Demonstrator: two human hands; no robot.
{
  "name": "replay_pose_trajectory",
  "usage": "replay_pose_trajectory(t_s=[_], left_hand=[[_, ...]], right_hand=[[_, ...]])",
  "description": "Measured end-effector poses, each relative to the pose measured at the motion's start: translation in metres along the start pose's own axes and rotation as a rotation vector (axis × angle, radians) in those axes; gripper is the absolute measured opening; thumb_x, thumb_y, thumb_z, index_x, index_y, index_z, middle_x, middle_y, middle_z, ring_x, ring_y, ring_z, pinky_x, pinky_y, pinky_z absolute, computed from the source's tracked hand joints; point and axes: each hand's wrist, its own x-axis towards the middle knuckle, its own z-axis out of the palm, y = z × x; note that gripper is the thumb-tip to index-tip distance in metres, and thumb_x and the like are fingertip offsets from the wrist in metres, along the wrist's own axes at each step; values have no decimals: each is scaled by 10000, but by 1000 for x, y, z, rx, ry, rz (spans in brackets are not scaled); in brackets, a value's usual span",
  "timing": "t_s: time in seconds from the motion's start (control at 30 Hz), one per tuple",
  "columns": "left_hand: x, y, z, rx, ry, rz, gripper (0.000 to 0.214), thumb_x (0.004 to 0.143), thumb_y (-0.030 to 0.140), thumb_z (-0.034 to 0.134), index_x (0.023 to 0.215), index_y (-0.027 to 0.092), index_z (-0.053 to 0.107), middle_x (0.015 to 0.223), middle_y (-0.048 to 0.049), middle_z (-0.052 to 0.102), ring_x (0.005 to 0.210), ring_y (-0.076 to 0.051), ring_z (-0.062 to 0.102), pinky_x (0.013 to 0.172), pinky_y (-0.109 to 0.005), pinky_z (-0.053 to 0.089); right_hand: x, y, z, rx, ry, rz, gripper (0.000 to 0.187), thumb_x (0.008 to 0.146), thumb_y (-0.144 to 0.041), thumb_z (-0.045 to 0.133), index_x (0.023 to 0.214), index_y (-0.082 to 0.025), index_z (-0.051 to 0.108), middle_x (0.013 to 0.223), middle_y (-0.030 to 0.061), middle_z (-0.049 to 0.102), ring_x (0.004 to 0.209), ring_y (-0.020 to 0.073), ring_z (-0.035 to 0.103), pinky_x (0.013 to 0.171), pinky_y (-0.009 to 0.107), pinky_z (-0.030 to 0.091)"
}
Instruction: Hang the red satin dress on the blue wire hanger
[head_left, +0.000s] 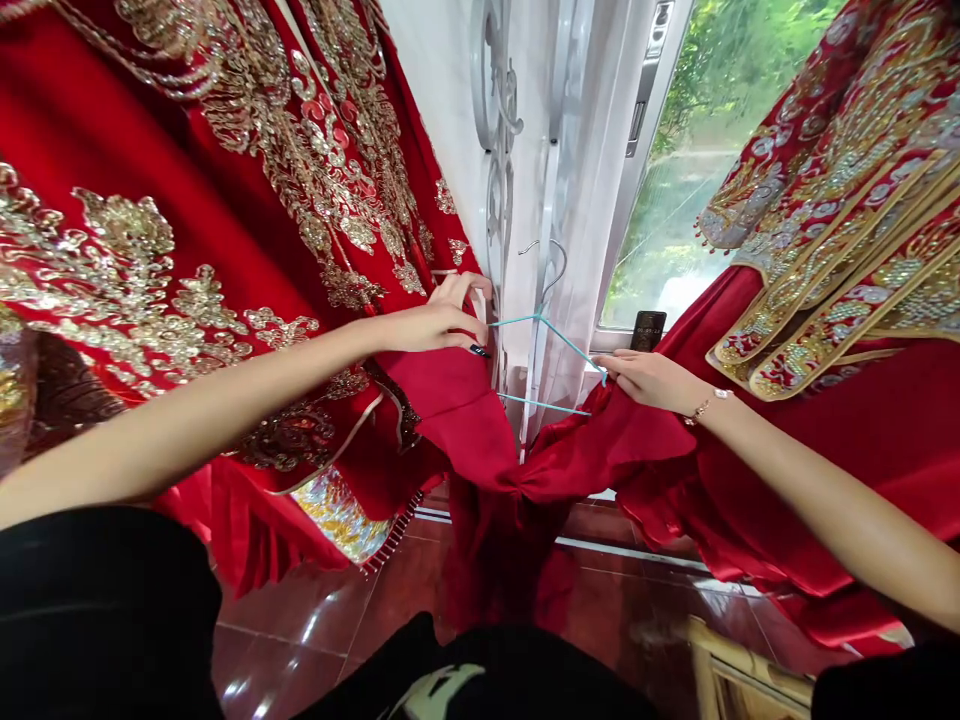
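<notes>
A plain red satin garment [480, 440] hangs in folds from a light blue wire hanger [551, 330] held in front of a white curtain. My left hand [439, 318] is closed on the cloth at the hanger's left end. My right hand [649, 380] is closed on the cloth at the hanger's right end, a bracelet on its wrist. The cloth sags between the two hands and drops toward the floor.
Red garments with gold embroidery hang at the left [187, 200] and at the right [847, 220]. Behind the hanger are a white curtain [577, 180], white ornate metalwork [499, 120] and a window [712, 120]. A small dark object [648, 330] stands on the sill. The floor [322, 630] is glossy red tile.
</notes>
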Motion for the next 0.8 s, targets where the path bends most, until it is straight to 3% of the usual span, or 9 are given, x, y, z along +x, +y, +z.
replay_pose_trajectory(t_s=[0.07,0.13,0.27,0.4,0.57,0.7,0.8], left_hand=[[-1,5,15,-48,159,-2,210,955,288,503,882,195,676,1246,-140,523,1247,-277,423,1122,-498,342],[-1,19,26,-93,237,19,170,959,284,496,936,197,640,1297,-146,507,1228,-256,472,1110,-477,389],[3,68,51,-86,353,-3,245,1004,334,415,1055,212,621,1260,-113,576,1209,-249,522,1065,-433,440],[38,105,105,-260,291,-114,258,983,249,418,1113,176,628,1134,-135,642,1087,-243,626,950,-398,516],[106,108,167,-773,283,-261,265,827,95,582,1082,150,627,1190,-133,651,1061,-209,655,940,-331,530],[120,115,181,-989,513,-314,295,815,119,594,1104,173,598,1189,-80,633,912,-134,650,864,-275,536],[115,120,182,-1019,502,-239,319,834,108,558,1143,175,593,1135,-69,639,951,-136,643,849,-250,526]], right_hand=[[-2,0,0,26,20,31,399,900,-132,349,1213,-163,594,836,89,645,771,213,639,635,289,489],[-6,-2,-2,64,56,57,382,902,-143,359,1197,-173,598,841,91,648,783,222,641,638,300,499],[-12,-8,-8,173,114,108,388,874,-123,373,1209,-182,559,859,78,647,764,211,640,681,316,521],[-14,-13,-15,278,108,174,397,842,-114,374,1229,-140,462,879,90,658,711,204,626,698,332,515],[-18,-17,-38,189,72,153,432,824,-110,395,1255,-136,400,837,85,659,702,218,615,658,319,477],[-17,-17,-57,121,53,114,458,813,-90,386,1268,-138,374,878,97,665,772,222,634,682,323,487],[-13,-14,-64,92,14,119,459,820,-84,379,1276,-129,372,910,106,667,792,219,641,694,326,496]])
